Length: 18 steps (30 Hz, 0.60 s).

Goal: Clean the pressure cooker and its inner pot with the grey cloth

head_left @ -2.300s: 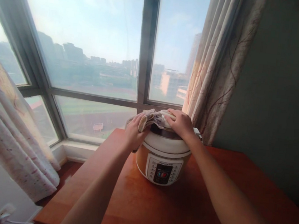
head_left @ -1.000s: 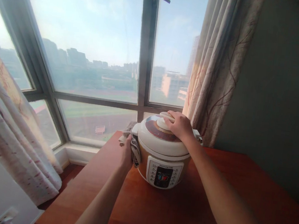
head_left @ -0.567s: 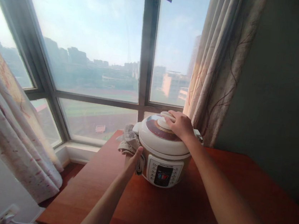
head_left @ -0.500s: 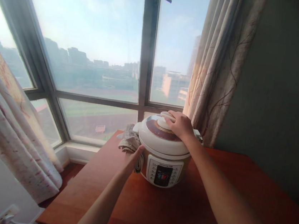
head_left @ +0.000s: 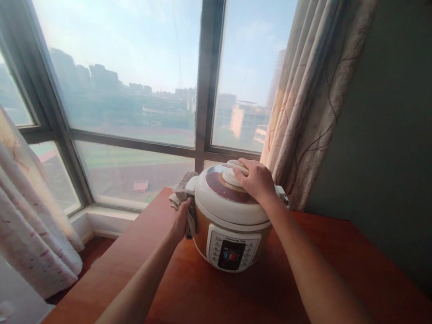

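Note:
A white and gold electric pressure cooker [head_left: 202, 233] stands upright on the reddish-brown table, its control panel [head_left: 232, 251] facing me. My right hand [head_left: 257, 180] is closed over the lid's knob handle [head_left: 232, 176] on top. At the cooker's left side, my left hand [head_left: 180, 221] grips a bunched grey-brown cloth [head_left: 191, 216] and presses it to the side wall just below the left lug. Most of the left fingers are hidden behind the cloth. The lid sits on the cooker's body.
The wooden table [head_left: 180, 303] reaches toward a large window [head_left: 140, 70] with grey frames. Patterned curtains hang on the left [head_left: 19, 212] and on the right [head_left: 309, 100]. A dark wall [head_left: 403, 126] rises beyond the table's right side.
My left hand and the cloth have moved back along the cooker's left side, away from its front. The right hand stays on the knob. The view has shifted slightly.

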Motion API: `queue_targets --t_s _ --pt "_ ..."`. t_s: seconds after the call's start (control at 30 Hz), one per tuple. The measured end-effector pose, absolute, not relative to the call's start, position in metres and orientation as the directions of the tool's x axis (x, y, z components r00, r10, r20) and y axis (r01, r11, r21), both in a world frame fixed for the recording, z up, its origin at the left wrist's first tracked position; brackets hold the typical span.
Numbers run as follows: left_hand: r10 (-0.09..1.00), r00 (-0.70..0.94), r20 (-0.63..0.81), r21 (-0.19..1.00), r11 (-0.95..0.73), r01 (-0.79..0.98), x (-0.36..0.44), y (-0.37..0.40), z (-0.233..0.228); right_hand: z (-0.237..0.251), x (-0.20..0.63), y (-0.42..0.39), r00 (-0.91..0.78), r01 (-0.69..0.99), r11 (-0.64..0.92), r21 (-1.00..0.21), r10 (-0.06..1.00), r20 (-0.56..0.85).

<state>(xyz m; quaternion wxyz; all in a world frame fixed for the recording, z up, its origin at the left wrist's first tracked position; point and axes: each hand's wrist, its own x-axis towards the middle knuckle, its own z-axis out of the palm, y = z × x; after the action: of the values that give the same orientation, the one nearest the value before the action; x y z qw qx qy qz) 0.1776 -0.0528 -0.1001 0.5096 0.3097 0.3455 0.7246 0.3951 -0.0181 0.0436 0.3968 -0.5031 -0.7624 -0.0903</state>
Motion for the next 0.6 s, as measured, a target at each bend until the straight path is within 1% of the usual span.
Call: queue_targets --t_s 0.13,0.27,0.4,0.47,0.6 --pt "0.931 -0.358 0.071 0.817 -0.260 -0.514 0.183 -0.073 -0.097 0.044 0.396 -0.020 -0.205 0.824 0.506 -0.254 0.684 0.700" --pt "0.918 -0.396 -0.013 0.811 -0.222 -0.541 0.187 -0.097 -0.095 0.044 0.397 -0.020 -0.223 0.794 0.545 -0.270 0.674 0.704" --pt "0.887 -0.454 -0.084 0.819 -0.198 -0.538 0.192 -0.123 -0.103 0.044 0.398 -0.019 -0.227 0.774 0.566 -0.283 0.666 0.711" --pt "0.860 -0.505 -0.078 0.827 -0.227 -0.514 0.198 -0.136 -0.110 0.044 0.399 -0.019 -0.232 0.767 0.576 -0.283 0.660 0.714" --pt "0.813 -0.582 0.013 0.860 -0.306 -0.408 0.209 -0.154 -0.114 0.044 0.399 -0.019 -0.234 0.769 0.578 -0.272 0.651 0.722"
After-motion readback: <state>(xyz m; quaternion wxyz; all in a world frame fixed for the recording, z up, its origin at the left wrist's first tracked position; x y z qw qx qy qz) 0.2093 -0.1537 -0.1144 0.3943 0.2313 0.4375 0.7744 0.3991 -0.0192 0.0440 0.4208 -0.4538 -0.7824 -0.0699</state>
